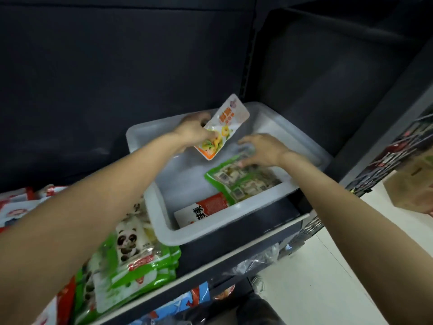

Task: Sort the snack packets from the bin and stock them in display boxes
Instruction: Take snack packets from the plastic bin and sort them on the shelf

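A white plastic bin (150,207) sits on a dark shelf. My left hand (194,130) grips an orange and white snack packet (222,127) and holds it tilted above the bin's far left part. My right hand (262,148) reaches into the bin with fingers spread, its fingertips touching the far end of a green packet (243,181) that lies against the bin's right wall. A red and white packet (201,212) lies at the bin's near end.
Green and white panda packets (133,256) are stacked on the shelf left of the bin, with red and white packets (16,207) further left. A brown cardboard box (412,186) stands on the pale floor at right. Blue packets (182,306) lie on the shelf below.
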